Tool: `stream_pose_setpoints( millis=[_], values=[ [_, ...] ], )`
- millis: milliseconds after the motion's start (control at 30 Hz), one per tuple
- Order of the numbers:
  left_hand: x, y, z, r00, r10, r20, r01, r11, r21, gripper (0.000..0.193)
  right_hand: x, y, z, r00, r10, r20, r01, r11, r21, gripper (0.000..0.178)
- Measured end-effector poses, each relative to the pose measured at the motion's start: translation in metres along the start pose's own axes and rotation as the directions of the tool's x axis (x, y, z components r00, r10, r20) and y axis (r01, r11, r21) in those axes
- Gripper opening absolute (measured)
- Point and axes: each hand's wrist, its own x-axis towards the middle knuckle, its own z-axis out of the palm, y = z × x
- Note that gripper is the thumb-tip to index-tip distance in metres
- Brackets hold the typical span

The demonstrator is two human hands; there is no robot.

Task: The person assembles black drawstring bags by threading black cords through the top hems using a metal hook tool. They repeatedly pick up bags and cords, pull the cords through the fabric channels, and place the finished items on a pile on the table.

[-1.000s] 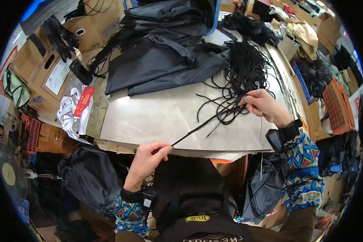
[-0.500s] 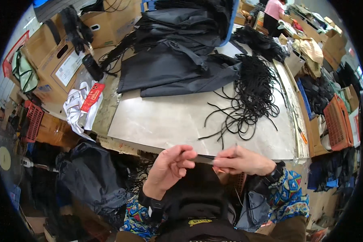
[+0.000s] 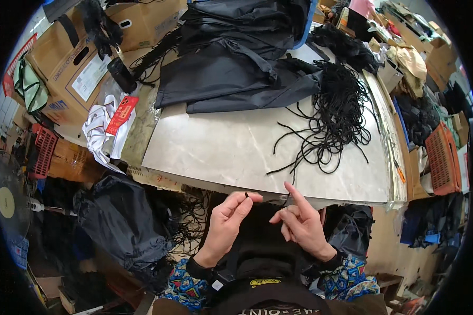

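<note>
Just off the table's near edge, my left hand (image 3: 226, 223) pinches a black cord (image 3: 247, 195) between thumb and index finger; only its short dark tip shows. To its right, my right hand (image 3: 305, 223) has the index finger stretched out and the thumb against the other curled fingers. A thin greyish thing shows beside that index finger, too small to make out. On the table ahead lies a tangled bundle of black cords (image 3: 341, 105), with loose ends trailing toward me. Left of it, black fabric pieces (image 3: 231, 81) lie flat.
A blue-rimmed bin (image 3: 311, 23) of black fabric stands at the back. Left are cardboard boxes (image 3: 71, 79), a black cylinder (image 3: 122, 75), and a red phone-shaped item (image 3: 122, 115) on white cloth. An orange-handled tool (image 3: 400, 172) lies at the right edge. Black fabric (image 3: 123, 223) hangs below left.
My hands have turned more upright. The right index finger has stretched out away from me, and the dark strand seen between the hands no longer shows there. The view has shifted slightly.
</note>
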Motion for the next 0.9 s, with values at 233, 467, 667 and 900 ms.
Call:
stream_pose_setpoints(
  millis=[233, 467, 667, 900],
  values=[
    [-0.009, 0.013, -0.001, 0.968, -0.248, 0.031, 0.241, 0.96, 0.141, 0.023, 0.005, -0.017, 0.003, 0.997, -0.051, 0.05, 0.067, 0.916, -0.396, 0.017],
    [-0.014, 0.014, -0.002, 0.994, -0.095, 0.053, 0.07, 0.933, 0.353, 0.019, 0.006, -0.003, 0.002, 0.916, -0.374, 0.145, 0.388, 0.735, -0.556, 0.018],
    [-0.009, 0.006, -0.005, 0.989, 0.035, 0.143, -0.094, 0.897, 0.431, 0.017, 0.004, -0.003, 0.004, 0.939, -0.295, 0.179, 0.343, 0.753, -0.561, 0.019],
    [-0.013, 0.011, -0.009, 0.963, -0.229, 0.143, 0.186, 0.947, 0.263, 0.02, 0.007, 0.0, -0.001, 0.9, -0.343, 0.268, 0.43, 0.613, -0.663, 0.019]
  ],
)
